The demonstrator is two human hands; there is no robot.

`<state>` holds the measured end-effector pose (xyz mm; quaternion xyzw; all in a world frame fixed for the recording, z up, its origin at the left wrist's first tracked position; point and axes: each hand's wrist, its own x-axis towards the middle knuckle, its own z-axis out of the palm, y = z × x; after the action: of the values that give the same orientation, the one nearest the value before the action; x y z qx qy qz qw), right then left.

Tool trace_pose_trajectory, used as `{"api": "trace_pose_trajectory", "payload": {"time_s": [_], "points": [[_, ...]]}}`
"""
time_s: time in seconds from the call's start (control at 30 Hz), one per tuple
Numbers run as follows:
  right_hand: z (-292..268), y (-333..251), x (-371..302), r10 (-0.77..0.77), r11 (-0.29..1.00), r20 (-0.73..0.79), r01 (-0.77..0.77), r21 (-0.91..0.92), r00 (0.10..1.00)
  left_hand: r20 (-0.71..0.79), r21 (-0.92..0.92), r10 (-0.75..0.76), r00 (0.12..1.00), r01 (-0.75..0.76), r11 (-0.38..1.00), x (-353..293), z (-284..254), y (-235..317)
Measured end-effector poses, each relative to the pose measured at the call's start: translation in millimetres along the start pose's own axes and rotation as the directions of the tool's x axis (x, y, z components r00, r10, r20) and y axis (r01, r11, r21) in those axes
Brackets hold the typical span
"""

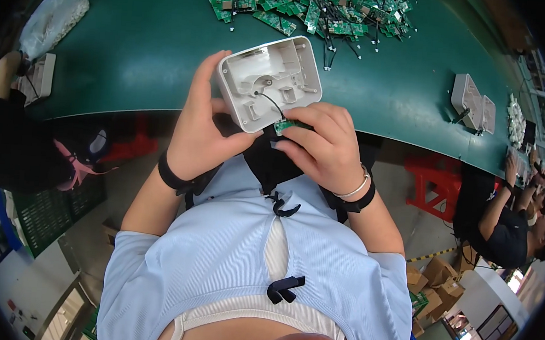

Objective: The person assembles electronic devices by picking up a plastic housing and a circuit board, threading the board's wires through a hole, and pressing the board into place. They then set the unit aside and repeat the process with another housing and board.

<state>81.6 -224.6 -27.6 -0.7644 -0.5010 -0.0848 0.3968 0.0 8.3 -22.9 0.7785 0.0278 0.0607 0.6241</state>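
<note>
While our left hand (200,132) holds the plastic housing (271,78), our right hand (326,143) pinches the likely fragile circuit board (282,126), best gripped edgewise.

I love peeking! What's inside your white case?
Inside the white case: small posts and a black wire leading out to a circuit board in the right hand. The wire's inner end vanishes at a dark spot; anything beyond is hidden.

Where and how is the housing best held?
The housing is probably best gripped by its outer walls at the left end, coming from the left: its open face points up, and the cable leads rightward to the board in the right hand.
</note>
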Motion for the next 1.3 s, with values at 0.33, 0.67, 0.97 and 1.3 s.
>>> {"api": "trace_pose_trajectory", "payload": {"time_s": [0.33, 0.67, 0.97, 1.3], "points": [[9.6, 4.0, 6.7, 0.238, 0.957, -0.092, -0.217, 0.191, 0.967, 0.024, -0.056, 0.07, 0.997, -0.068, 0.996, 1.7, 4.2, -2.7], [-58.9, 14.1, -20.5, 0.125, 0.98, -0.089, -0.137, -0.143, 0.988, 0.334, -0.23, 0.053, 0.941, 0.027, 0.973, 53.6, 46.4, 21.6], [-171.6, 70.3, -79.0, 0.189, 0.867, -0.369, -0.332, -0.373, 0.91, 0.601, -0.192, 0.083, 0.795, 0.043, 0.981, 169.1, 170.1, 54.0], [-223.9, 167.4, -127.0, 0.392, 0.522, -0.597, -0.704, -0.482, 0.7, 0.654, -0.204, 0.07, 0.753, 0.086, 0.975, 243.7, 230.2, 43.4]]}}
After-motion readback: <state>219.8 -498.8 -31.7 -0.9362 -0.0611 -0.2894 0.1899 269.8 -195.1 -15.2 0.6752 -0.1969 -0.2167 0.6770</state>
